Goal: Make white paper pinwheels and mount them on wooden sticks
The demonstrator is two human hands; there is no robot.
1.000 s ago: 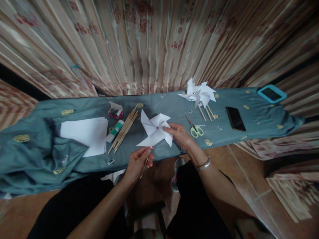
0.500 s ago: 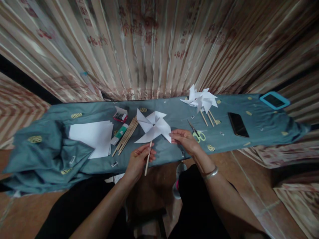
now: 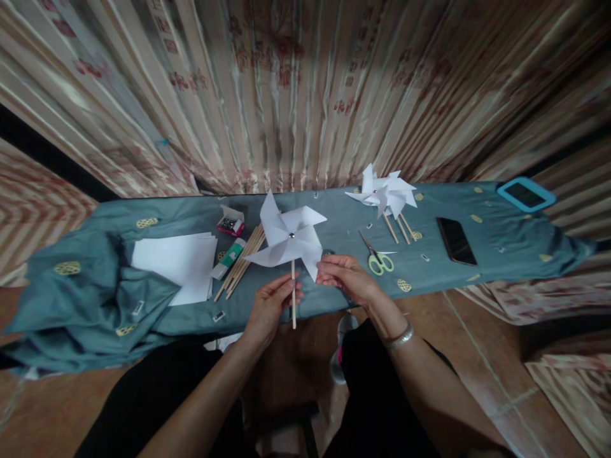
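Note:
A white paper pinwheel (image 3: 298, 238) with a silver pin at its centre is held up over the near side of the table. My left hand (image 3: 273, 300) is closed around its wooden stick, whose lower end pokes out below the fingers. My right hand (image 3: 344, 275) pinches the tip of the pinwheel's lower right blade. Behind the pinwheel and to its left lie several wooden sticks (image 3: 241, 267), partly covered by a blade. Green-handled scissors (image 3: 379, 262) rest just beyond my right hand.
Finished pinwheels (image 3: 394, 194) lie at the back. A black phone (image 3: 456, 240) and a blue-framed tablet (image 3: 526, 194) are on the right. White paper sheets (image 3: 179, 254), a green and white glue stick (image 3: 229, 257) and a small box of pins (image 3: 231, 222) sit left on the green cloth (image 3: 324, 210).
The pinwheel's stick has gone from slanted to nearly upright, and its blades have turned slightly. My right hand has shifted a little left and down with the blade tip.

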